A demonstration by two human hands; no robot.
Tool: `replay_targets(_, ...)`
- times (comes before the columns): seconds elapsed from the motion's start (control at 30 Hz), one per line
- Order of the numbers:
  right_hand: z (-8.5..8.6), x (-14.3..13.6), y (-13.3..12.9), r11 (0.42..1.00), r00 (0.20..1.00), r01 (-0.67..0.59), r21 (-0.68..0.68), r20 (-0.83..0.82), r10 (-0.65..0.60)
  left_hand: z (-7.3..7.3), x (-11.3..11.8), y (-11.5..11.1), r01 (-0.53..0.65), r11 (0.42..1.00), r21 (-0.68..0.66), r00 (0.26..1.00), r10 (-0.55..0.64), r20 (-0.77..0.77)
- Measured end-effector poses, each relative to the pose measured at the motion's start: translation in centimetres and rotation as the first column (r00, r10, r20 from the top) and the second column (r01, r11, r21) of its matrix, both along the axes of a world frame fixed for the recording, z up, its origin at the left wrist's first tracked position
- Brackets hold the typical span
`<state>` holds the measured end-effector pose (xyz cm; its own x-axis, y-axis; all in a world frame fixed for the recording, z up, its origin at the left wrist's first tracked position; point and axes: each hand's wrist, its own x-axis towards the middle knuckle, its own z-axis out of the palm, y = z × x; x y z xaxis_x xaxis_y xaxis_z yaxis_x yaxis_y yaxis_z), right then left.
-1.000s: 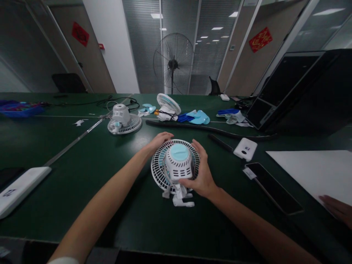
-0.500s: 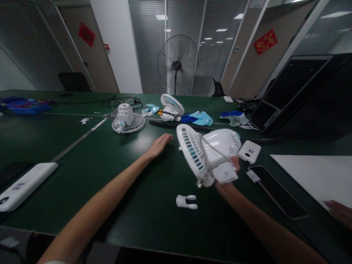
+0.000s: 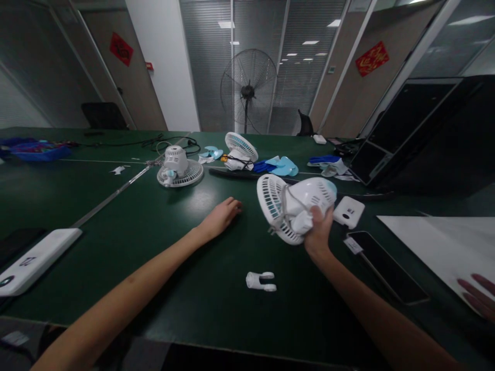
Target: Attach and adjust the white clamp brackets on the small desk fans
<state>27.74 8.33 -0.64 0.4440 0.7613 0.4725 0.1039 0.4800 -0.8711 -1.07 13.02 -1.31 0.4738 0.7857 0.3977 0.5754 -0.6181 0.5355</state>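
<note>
A small white fan [image 3: 307, 198] with a grille, a round housing and a grey cord around it is gripped by my right hand [image 3: 320, 229], tilted with its grille to the left. My left hand [image 3: 222, 217] rests on the green table [image 3: 185, 288], fingers slightly curled and holding nothing. Between my forearms lies a white forked part [image 3: 261, 281]. Beyond my left hand, another white fan [image 3: 180, 170] sits grille down, and a third fan [image 3: 240, 152] stands tilted farther back.
Light blue blades [image 3: 284, 166] and blue-white gloves [image 3: 328, 164] lie farther back. A power bank [image 3: 348, 212], a phone [image 3: 390, 268] and a white sheet [image 3: 444, 242] are right, with another person's hand [image 3: 479, 294]. A white device [image 3: 36, 263] lies left.
The fan in my right hand has turned, showing more of its grille, and my right hand's fingers now show on it. My left hand has shifted slightly nearer. The other person's hand shows spread fingers.
</note>
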Motion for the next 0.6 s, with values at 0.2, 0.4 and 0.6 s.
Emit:
replay_targets(0.2,-0.3,-2.4,-0.7,0.986,0.862,-0.083,-0.148,0.486,0.145,0.9,-3.9,-4.7,-0.326,0.945,0.018,0.901,0.305,0.307)
replay_targets(0.4,0.2,-3.6,-1.4,0.993,0.691,-0.113,-0.040,0.715,0.108,2.4,0.1,-10.5,-0.034,0.997,0.063,0.904,0.005,0.427)
replay_targets(0.6,0.6,-2.8,-4.6,0.849,0.507,-0.443,0.288,0.861,-0.027,2.8,2.6,-12.2,0.078,0.980,0.184,0.904,-0.148,0.401)
